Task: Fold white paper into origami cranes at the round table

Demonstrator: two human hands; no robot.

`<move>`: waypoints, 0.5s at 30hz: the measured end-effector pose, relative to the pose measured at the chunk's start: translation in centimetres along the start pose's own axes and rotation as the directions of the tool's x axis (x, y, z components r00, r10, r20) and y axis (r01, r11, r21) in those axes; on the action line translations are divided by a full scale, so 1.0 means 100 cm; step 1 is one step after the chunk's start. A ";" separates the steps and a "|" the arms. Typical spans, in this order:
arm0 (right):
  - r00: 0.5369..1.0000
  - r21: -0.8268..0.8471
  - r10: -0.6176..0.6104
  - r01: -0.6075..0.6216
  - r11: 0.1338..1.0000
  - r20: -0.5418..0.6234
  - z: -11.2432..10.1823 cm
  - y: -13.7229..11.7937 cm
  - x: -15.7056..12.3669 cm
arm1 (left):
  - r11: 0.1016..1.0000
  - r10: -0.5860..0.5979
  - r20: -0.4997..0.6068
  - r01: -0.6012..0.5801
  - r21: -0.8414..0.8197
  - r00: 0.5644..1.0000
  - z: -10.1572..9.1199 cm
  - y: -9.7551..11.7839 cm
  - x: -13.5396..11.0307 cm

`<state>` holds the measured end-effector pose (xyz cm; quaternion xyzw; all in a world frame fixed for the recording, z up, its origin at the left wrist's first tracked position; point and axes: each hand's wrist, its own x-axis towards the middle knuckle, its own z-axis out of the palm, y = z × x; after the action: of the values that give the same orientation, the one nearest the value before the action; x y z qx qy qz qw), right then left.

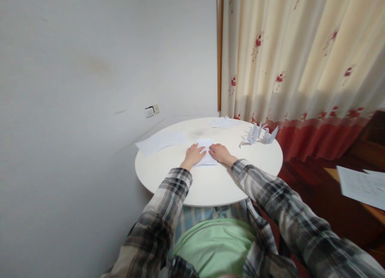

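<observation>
A folded sheet of white paper point(207, 161) lies flat on the round white table point(216, 189) in front of me. My left hand point(194, 154) rests on its left side, fingers apart and pointing toward the middle of the sheet. From the other side, my right hand point(221, 153) touches the right edge with its fingers stretched out. Both hands press down on the paper and neither grips it. The finer folds are too small to make out.
Loose white sheets point(162, 141) lie at the table's left edge, and paper scraps point(222, 122) at the back. Several folded paper figures point(255, 133) stand at the right. A wall point(75, 109) borders the left side; a curtain point(285, 49) hangs behind. Written papers point(361, 185) lie lower right.
</observation>
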<state>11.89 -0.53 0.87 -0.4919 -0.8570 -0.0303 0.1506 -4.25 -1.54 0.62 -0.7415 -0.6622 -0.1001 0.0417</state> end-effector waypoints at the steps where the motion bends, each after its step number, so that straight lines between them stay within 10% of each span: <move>1: 1.000 0.002 -0.001 0.001 1.000 -0.002 0.000 0.000 0.000 | 1.000 -0.016 0.001 0.016 0.009 1.000 0.001 -0.001 0.001; 15: 1.000 -0.001 -0.007 0.007 1.000 -0.010 0.003 0.001 0.000 | 0.998 0.065 -0.088 -0.063 0.026 0.994 -0.001 0.004 -0.004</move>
<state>11.92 -0.37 0.63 -0.4887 -0.8580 -0.0335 0.1546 -3.87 -1.95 0.68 -0.7567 -0.6365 -0.1239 0.0828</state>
